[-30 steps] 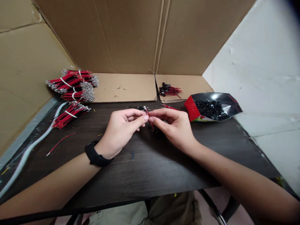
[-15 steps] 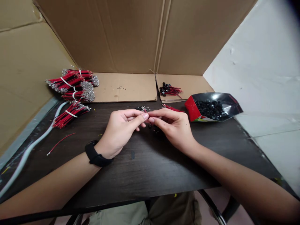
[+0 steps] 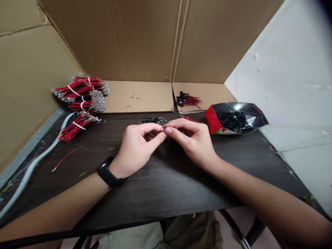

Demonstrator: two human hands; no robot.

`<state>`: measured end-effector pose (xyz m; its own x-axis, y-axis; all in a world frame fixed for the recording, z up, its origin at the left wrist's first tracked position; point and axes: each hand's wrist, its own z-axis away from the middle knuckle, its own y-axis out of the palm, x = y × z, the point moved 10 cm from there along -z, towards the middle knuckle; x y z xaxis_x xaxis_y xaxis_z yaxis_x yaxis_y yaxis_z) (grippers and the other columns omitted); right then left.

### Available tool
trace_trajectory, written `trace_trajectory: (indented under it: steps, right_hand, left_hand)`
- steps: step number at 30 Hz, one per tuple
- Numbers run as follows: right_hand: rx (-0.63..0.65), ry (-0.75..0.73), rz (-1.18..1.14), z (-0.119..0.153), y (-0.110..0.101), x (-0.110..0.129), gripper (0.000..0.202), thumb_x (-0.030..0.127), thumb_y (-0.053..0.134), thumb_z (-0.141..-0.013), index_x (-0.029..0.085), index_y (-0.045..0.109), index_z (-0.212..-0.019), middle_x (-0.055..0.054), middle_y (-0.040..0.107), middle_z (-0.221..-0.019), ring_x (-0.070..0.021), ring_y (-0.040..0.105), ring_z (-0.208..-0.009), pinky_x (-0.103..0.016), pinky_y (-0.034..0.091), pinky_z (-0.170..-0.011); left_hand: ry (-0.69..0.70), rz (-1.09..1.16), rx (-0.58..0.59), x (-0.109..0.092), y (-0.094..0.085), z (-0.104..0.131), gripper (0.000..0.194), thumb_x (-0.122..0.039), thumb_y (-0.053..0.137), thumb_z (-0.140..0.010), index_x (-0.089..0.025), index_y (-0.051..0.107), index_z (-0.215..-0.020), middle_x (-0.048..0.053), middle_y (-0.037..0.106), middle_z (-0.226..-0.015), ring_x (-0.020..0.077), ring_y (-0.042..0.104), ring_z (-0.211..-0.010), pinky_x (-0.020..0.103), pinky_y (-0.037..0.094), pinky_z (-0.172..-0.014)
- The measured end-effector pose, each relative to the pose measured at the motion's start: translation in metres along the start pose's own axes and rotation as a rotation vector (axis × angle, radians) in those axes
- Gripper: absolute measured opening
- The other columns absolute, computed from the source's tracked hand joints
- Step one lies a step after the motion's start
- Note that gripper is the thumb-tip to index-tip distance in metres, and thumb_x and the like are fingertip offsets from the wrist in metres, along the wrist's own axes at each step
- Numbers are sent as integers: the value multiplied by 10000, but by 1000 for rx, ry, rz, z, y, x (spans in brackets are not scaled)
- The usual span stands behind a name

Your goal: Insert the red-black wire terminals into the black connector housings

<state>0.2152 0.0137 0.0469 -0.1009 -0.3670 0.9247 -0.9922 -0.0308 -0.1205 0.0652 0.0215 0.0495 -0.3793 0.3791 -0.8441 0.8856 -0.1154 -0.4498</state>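
My left hand (image 3: 141, 145) and my right hand (image 3: 193, 141) meet over the table, thumb tips and forefingers pinched together and touching. A tiny bit of a red wire's end (image 3: 165, 126) shows between the fingertips; most of it is hidden. Whatever else the right fingers grip cannot be made out. Just behind the left fingertips lies a small pile of black wires (image 3: 153, 120) with silvery metal ends. Red wires (image 3: 188, 118) lie behind my right hand, partly covered by it. Under the right fingers are dark small parts, hard to make out in the shadow.
Tied bundles of red and black wires (image 3: 80, 91) are stacked at the left, with another bundle (image 3: 77, 127) nearer. One red wire (image 3: 67, 157) lies alone. An open box (image 3: 212, 121) of small black parts stands right. Finished-looking wires with black connectors (image 3: 188, 99) rest on cardboard (image 3: 135, 103).
My left fingertips have shifted slightly right, closer against the right ones. The red wire with metal tip that stuck up above the left fingers is now mostly hidden between both hands.
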Motion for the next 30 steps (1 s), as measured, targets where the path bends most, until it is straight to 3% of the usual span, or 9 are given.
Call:
trace_trajectory:
  steps: [9, 15, 22, 30]
  right_hand:
    - [-20, -56, 16, 3, -1, 10, 71, 290, 779, -906, 235, 795, -865, -51, 782, -953, -213, 717, -933, -380, 588, -896]
    - [-47, -28, -30, 3, -4, 6, 67, 285, 769, -916, 243, 803, -876, -43, 787, -958, -209, 717, -939, -375, 592, -893]
    - [-36, -25, -83, 3, -2, 1, 29, 257, 810, -876, 261, 838, -881, -35, 801, -960, -202, 728, -942, -369, 593, -898]
    - [-61, 57, -109, 0, -7, -8, 73, 300, 814, -872, 227, 806, -870, -27, 789, -922, -181, 717, -880, -332, 579, -849]
  left_hand:
    - [55, -117, -92, -3, -8, 6, 179, -364, 725, -918, -236, 844, -957, 19, 834, -959, 218, 768, -859, 296, 592, -817]
    - [76, -38, -39, -5, 1, 5, 151, -341, 735, -918, -243, 846, -946, 17, 832, -1012, 223, 773, -915, 327, 599, -902]
    - [106, -73, -63, -6, -2, 5, 135, -307, 735, -922, -222, 839, -927, 16, 835, -985, 208, 777, -879, 295, 590, -871]
    - [87, -94, 4, -2, 0, 1, 152, -329, 729, -935, -229, 841, -953, 15, 833, -1012, 215, 772, -911, 311, 581, -883]
